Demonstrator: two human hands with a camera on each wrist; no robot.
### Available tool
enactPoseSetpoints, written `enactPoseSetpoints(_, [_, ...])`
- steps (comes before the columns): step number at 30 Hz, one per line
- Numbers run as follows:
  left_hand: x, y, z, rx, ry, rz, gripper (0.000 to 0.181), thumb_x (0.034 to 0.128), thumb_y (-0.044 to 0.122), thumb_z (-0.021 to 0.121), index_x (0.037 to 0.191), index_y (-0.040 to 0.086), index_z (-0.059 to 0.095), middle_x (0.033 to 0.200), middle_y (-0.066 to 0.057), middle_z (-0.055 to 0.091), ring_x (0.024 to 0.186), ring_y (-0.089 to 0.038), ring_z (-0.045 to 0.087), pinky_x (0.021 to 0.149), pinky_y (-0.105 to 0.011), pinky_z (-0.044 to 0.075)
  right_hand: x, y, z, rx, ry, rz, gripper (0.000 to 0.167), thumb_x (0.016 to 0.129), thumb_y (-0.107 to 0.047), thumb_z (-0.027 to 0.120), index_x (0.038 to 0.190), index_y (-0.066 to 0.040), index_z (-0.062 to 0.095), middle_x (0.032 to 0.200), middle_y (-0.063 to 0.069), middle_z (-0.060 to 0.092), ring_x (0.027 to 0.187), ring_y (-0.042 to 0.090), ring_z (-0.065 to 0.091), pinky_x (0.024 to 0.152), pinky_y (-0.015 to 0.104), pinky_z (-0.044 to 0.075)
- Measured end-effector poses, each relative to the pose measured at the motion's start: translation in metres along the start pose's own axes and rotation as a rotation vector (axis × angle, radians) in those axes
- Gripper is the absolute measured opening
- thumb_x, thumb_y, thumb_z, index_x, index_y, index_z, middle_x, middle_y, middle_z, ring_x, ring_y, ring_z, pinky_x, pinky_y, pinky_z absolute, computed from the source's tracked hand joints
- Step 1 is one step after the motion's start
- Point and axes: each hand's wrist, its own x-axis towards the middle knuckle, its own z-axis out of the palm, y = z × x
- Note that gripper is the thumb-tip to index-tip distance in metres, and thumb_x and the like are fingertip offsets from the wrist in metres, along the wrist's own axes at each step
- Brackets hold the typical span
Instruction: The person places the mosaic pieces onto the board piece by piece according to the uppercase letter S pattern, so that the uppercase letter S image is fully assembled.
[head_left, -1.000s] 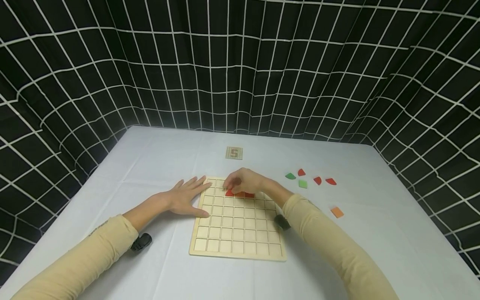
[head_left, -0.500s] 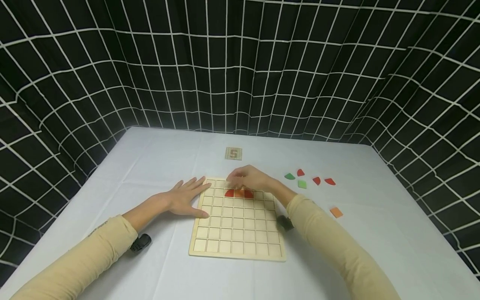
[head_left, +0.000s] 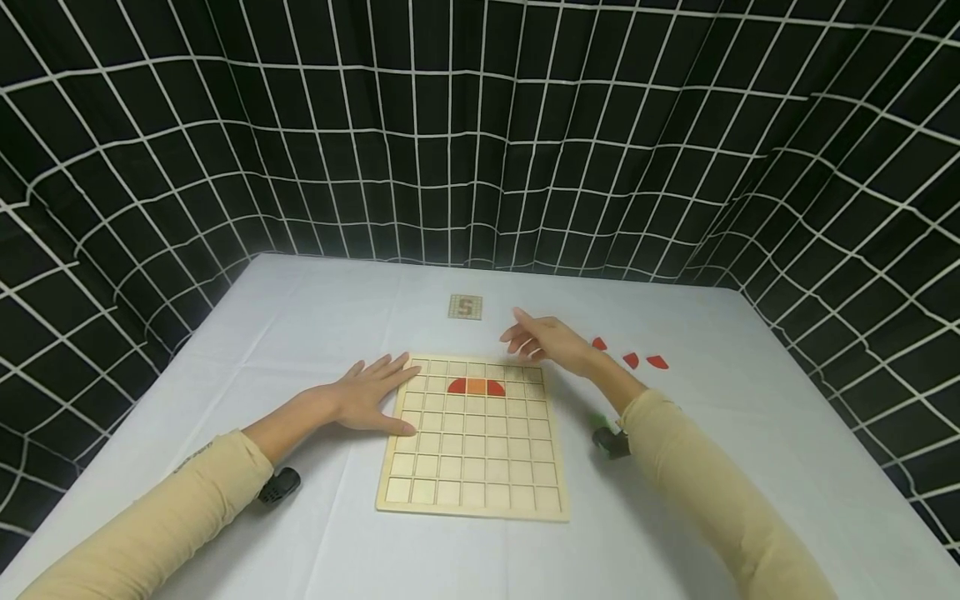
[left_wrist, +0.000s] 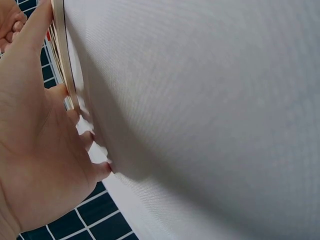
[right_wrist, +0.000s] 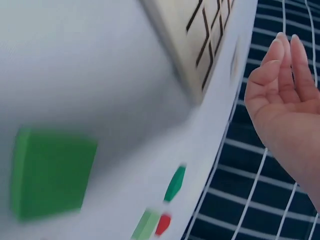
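My left hand (head_left: 371, 396) lies with fingers spread on the left edge of a wooden grid board (head_left: 472, 450). In its upper part, a red quarter-round tile (head_left: 457, 386), an orange square tile (head_left: 476, 386) and another red quarter-round tile (head_left: 496, 388) sit side by side in one row of cells. Off the board's upper right corner, my right hand (head_left: 553, 342) is raised above the table, fingers loosely bent, with nothing visible in it. In the right wrist view its fingers (right_wrist: 287, 70) lie close together, apart from any tile.
A small pattern card (head_left: 465, 307) lies behind the board. Right of my hand are loose red tiles (head_left: 631, 360). The right wrist view shows a green block (right_wrist: 55, 175), a dark green tile (right_wrist: 175, 183) and a light green tile (right_wrist: 146, 225). Gridded black curtains surround the white table.
My right hand has left the row of tiles and moved right and up, off the board. Its forearm now covers the green tiles and the loose orange square. My left hand stays put.
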Motion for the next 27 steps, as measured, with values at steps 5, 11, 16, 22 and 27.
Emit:
enactPoseSetpoints(5, [0.0, 0.002, -0.001, 0.025, -0.01, -0.015, 0.102, 0.0792, 0.07, 0.058, 0.154, 0.013, 0.017, 0.159, -0.013, 0.005, 0.142, -0.038, 0.004, 0.109, -0.062, 0.002, -0.014, 0.01, -0.022, 0.085, 0.031, 0.017, 0.07, 0.101, -0.052, 0.033, 0.123, 0.01, 0.055, 0.098, 0.011, 0.061, 0.09, 0.024, 0.056, 0.086, 0.04, 0.045])
enactPoseSetpoints(11, [0.0, 0.002, -0.001, 0.019, -0.013, -0.007, 0.104, 0.0783, 0.072, 0.057, 0.153, 0.012, 0.017, 0.158, -0.015, 0.004, 0.142, -0.039, 0.003, 0.109, -0.062, 0.0, -0.031, 0.021, -0.038, 0.19, 0.032, 0.056, 0.065, 0.103, -0.045, 0.036, 0.126, 0.015, 0.047, 0.101, 0.013, 0.061, 0.091, 0.023, 0.056, 0.083, 0.031, 0.048])
enactPoseSetpoints(16, [-0.001, 0.001, 0.0, 0.012, -0.013, -0.006, 0.104, 0.0786, 0.072, 0.057, 0.153, 0.011, 0.018, 0.158, -0.015, 0.004, 0.142, -0.04, 0.004, 0.109, -0.062, 0.0, -0.044, 0.032, -0.046, 0.187, 0.02, 0.093, 0.067, 0.102, -0.046, 0.036, 0.128, 0.016, 0.046, 0.104, 0.013, 0.062, 0.096, 0.024, 0.058, 0.089, 0.035, 0.049])
enactPoseSetpoints(22, [0.0, 0.001, 0.0, 0.009, -0.009, -0.01, 0.103, 0.0788, 0.071, 0.057, 0.153, 0.011, 0.018, 0.158, -0.016, 0.005, 0.142, -0.04, 0.004, 0.109, -0.062, 0.001, -0.061, 0.045, -0.052, 0.177, 0.002, 0.118, 0.068, 0.101, -0.047, 0.039, 0.129, 0.015, 0.047, 0.115, 0.021, 0.058, 0.101, 0.026, 0.058, 0.092, 0.036, 0.047])
enactPoseSetpoints(27, [0.003, -0.002, 0.002, 0.014, -0.005, -0.009, 0.104, 0.0779, 0.073, 0.056, 0.154, 0.013, 0.017, 0.159, -0.013, 0.003, 0.142, -0.038, 0.003, 0.109, -0.062, 0.0, -0.072, 0.055, -0.055, 0.09, -0.008, 0.115, 0.062, 0.103, -0.043, 0.038, 0.128, 0.012, 0.05, 0.119, 0.022, 0.059, 0.105, 0.03, 0.058, 0.093, 0.035, 0.048])
